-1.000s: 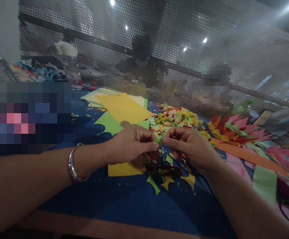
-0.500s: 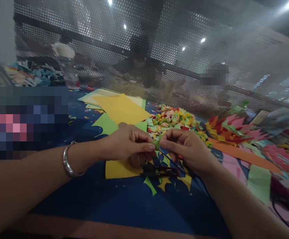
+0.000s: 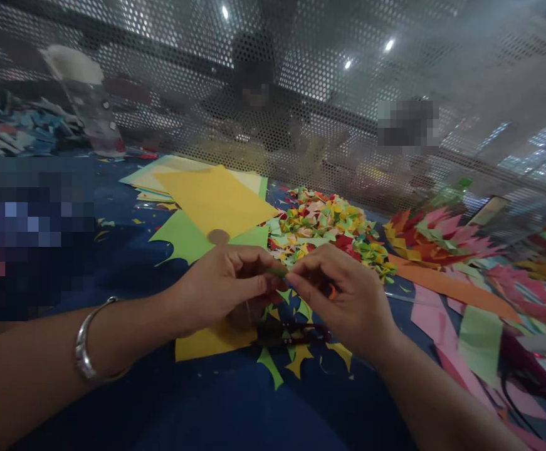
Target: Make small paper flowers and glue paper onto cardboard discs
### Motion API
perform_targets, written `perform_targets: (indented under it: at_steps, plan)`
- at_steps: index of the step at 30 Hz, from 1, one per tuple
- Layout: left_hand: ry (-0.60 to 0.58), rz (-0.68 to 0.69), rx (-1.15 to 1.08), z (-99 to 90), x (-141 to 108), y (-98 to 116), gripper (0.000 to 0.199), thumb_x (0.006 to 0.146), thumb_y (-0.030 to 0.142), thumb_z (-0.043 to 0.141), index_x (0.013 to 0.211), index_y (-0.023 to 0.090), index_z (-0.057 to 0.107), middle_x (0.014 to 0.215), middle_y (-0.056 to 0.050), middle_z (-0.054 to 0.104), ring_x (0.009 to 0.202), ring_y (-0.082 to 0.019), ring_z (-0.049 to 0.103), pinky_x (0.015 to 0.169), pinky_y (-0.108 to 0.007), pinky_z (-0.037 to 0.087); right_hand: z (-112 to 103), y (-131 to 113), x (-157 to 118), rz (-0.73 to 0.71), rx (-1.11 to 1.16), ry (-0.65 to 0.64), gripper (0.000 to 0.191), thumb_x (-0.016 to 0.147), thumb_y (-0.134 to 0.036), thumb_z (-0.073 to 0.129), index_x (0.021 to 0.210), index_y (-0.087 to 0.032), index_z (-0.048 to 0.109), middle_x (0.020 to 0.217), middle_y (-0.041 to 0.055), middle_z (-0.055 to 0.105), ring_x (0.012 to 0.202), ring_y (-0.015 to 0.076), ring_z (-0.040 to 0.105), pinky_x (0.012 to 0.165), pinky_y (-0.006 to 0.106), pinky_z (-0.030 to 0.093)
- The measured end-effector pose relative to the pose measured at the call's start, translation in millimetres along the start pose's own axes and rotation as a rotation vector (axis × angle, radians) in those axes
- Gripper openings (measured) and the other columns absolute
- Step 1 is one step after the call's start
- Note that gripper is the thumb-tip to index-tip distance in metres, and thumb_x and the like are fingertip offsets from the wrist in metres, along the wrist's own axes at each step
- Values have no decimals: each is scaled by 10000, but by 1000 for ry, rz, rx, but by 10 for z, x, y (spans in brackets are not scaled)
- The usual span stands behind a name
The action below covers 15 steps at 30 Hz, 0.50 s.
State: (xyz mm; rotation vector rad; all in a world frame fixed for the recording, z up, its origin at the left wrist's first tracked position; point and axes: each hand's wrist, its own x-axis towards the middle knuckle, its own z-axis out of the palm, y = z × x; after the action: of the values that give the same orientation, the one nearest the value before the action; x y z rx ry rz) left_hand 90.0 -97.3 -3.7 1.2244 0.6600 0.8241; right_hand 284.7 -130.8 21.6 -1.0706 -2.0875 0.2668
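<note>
My left hand (image 3: 232, 282), a silver bangle on its wrist, pinches a small green paper piece (image 3: 280, 272) between thumb and forefinger. My right hand (image 3: 350, 300) has its thumb and fingertips closed on the other end of that piece. A bit of blue shows at the right fingertips and a spot of orange among the fingers; I cannot tell what they belong to. Under the hands lie dark-handled snips (image 3: 296, 333), partly hidden, beside a yellow paper sheet (image 3: 211, 344) and green and yellow offcuts (image 3: 299, 360).
Behind my hands are stacked yellow paper (image 3: 216, 197), a cut green sheet (image 3: 188, 238) with a round disc (image 3: 218, 237) on it, and a heap of small folded paper pieces (image 3: 333, 216). At right stand spiky paper flowers (image 3: 435, 235) and strips. A bottle (image 3: 91, 106) stands far left.
The view has shifted, so the table things sit further left and the snips slightly lower. Both hands still pinch the green piece, which has turned and shows less.
</note>
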Motion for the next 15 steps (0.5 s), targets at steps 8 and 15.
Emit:
perform_targets:
  at_steps: [8,15]
  plan:
    - [7,-118,-167,-1,4,1,76,815,178,728,886,150,732,793,5,735,708,-66,656,651,-125,500,34,61,2,-80,-41,-50,35,913,-156,630,892,-153,658,835,29,637,771,128,589,678,241,455]
    - [33,-148,-306,23,-15,48,157,792,169,736,944,133,731,838,-30,748,703,-87,676,671,-156,536,59,54,7,-97,-44,-66,34,914,-161,617,916,-174,649,852,42,647,777,147,604,652,249,473]
